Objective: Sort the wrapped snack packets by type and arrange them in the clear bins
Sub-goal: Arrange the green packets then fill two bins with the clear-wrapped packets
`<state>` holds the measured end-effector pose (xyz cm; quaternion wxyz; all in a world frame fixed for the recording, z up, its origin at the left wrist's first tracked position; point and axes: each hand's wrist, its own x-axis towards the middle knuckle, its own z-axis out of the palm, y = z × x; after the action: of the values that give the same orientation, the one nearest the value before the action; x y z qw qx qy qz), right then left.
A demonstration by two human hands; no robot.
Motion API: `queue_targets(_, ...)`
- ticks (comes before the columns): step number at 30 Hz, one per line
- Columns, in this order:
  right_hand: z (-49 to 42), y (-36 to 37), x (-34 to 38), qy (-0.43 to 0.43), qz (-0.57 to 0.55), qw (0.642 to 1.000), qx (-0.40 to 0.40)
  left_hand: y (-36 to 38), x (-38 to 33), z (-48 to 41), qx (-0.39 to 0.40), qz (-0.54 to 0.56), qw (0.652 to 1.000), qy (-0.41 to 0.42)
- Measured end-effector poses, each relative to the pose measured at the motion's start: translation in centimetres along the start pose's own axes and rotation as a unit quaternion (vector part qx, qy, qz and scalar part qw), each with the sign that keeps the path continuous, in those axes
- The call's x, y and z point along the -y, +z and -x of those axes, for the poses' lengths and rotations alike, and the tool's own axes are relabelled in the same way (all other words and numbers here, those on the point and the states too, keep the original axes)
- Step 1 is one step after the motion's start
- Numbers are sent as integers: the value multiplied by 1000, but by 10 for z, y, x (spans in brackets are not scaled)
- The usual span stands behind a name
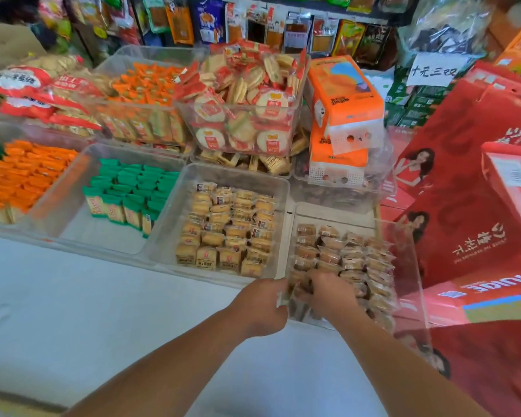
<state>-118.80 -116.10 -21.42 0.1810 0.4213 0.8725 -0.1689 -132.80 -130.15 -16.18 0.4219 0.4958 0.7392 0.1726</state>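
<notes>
My left hand [263, 308] and right hand [331, 291] were both at the near-left corner of the right bin [334, 215]. The left was curled on that corner's wall, seemingly pinching a packet edge; the right was pressed down among the brown packets [346, 257], fingers buried, so I could not tell whether it gripped any. I judged the risk to be the neat rows beyond my right hand toppling if I shoved sideways, or the light bin sliding off the white top [73, 311]. The packets filled that bin, touching my right hand, with the yellow packets [227, 230] in the bin just left of it
</notes>
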Motion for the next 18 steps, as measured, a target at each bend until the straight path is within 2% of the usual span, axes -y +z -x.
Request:
queue_targets(7,-8,25,4,-74,71,995,-17,3,8,-25,-49,8,999,-8)
queue_targets(10,-18,31,-1,-113,78,989,-58,5,8,-33,-72,10,997,-18)
queue_targets(12,-19,36,-4,-155,59,980,-112,6,7,-36,-86,-1,995,-42)
queue_targets(15,-19,35,-3,-167,30,977,-128,6,3,-44,-104,-20,992,-74)
queue_targets(18,-4,18,-8,-136,-121,967,-177,4,-1,-52,-106,-44,989,-97)
